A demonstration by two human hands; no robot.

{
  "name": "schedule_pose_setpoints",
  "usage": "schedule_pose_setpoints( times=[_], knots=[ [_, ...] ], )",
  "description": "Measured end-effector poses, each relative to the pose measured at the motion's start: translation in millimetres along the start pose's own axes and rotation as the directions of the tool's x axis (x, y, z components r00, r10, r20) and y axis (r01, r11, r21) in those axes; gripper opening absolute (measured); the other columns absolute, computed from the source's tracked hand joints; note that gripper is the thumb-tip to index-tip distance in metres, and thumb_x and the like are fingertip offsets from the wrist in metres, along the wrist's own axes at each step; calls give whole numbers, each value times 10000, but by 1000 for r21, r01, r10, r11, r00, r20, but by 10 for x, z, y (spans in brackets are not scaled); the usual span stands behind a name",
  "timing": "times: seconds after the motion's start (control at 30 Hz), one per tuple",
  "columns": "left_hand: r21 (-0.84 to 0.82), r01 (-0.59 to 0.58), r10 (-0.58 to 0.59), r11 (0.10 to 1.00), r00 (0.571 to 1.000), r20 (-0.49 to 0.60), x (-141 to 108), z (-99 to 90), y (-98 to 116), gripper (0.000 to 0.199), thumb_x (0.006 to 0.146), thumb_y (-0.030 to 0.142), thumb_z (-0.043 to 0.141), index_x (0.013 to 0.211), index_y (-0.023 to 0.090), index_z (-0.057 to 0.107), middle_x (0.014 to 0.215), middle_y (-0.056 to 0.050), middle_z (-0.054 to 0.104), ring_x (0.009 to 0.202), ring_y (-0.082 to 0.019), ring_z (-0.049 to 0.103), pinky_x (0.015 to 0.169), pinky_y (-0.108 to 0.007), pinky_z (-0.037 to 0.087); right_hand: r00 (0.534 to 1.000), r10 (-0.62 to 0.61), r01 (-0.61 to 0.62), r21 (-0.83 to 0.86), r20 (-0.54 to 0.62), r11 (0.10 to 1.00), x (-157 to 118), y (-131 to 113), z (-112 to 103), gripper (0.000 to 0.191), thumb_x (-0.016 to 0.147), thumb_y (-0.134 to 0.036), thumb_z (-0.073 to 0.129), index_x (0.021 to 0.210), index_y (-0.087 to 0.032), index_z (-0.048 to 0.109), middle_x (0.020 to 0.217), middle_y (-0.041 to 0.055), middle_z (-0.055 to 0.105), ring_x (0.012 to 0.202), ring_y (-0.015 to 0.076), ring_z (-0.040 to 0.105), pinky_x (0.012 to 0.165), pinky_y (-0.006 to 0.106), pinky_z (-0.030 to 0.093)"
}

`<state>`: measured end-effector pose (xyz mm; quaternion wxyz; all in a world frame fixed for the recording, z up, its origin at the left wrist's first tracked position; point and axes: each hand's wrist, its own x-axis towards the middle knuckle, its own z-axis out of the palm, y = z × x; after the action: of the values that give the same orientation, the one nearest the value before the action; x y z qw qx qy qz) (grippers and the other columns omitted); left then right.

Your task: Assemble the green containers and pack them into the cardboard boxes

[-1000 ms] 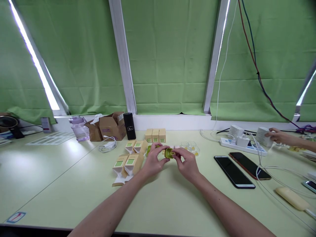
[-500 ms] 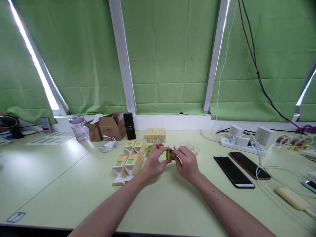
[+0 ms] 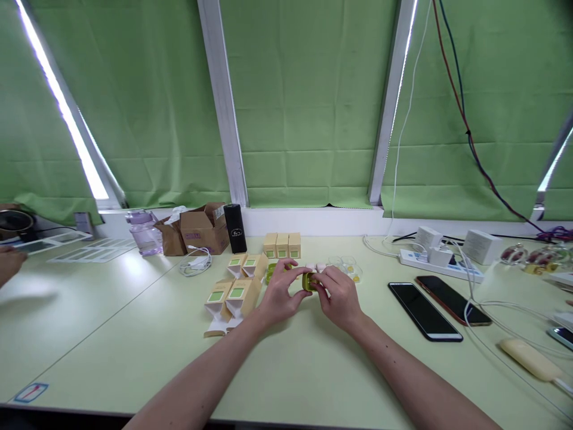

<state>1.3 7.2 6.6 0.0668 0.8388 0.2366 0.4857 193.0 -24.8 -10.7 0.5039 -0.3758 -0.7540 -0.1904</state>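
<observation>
Between my two hands is a small olive-green square case point(image 3: 308, 281), raised a little above the table. My left hand point(image 3: 283, 292) pinches its left side between thumb and fingers. The fingertips of my right hand point(image 3: 339, 297) press on its right side and front, hiding part of it. Just behind my left hand sit more green pieces point(image 3: 270, 272), partly covered by the fingers. Small pale pink pieces point(image 3: 319, 267) and clear round cups point(image 3: 349, 266), some with yellow inside, lie behind my right hand. Left of my hands stand open cream cartons point(image 3: 242, 297) with green labels.
Three closed cream boxes point(image 3: 282, 245) stand at the back, near a black cylinder point(image 3: 235, 229) and a cardboard box point(image 3: 203, 230). Two phones point(image 3: 425, 312), a power strip point(image 3: 441, 266) and loose cables are at right. Another person's hand point(image 3: 9, 263) shows at the left edge, holding a white-framed sheet.
Another person's hand has come in at the left edge with a white-framed sheet. My hands and the green case have stayed nearly still.
</observation>
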Motion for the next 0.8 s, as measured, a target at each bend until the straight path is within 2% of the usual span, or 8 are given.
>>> schedule_pose_setpoints(
  times=[0.53, 0.8],
  knots=[
    [-16, -45, 45, 999, 999, 10, -14, 8, -34, 466, 811, 140, 785, 1261, 224, 700, 1051, -95, 703, 1144, -288, 566, 948, -461, 523, 1000, -27, 27, 12, 13, 1000, 1, 8, 1, 195, 982, -105, 511, 894, -194, 661, 729, 29, 591, 705, 182, 489, 627, 312, 358],
    [-25, -47, 47, 999, 999, 22, -23, 5, -63, 466, 826, 172, 787, 1279, 237, 701, 1040, -98, 727, 1135, -299, 564, 963, -498, 521, 998, -56, 55, 44, 8, 998, 3, 48, 12, 205, 979, -96, 523, 894, -204, 676, 742, 33, 634, 717, 185, 508, 638, 312, 387]
  ],
)
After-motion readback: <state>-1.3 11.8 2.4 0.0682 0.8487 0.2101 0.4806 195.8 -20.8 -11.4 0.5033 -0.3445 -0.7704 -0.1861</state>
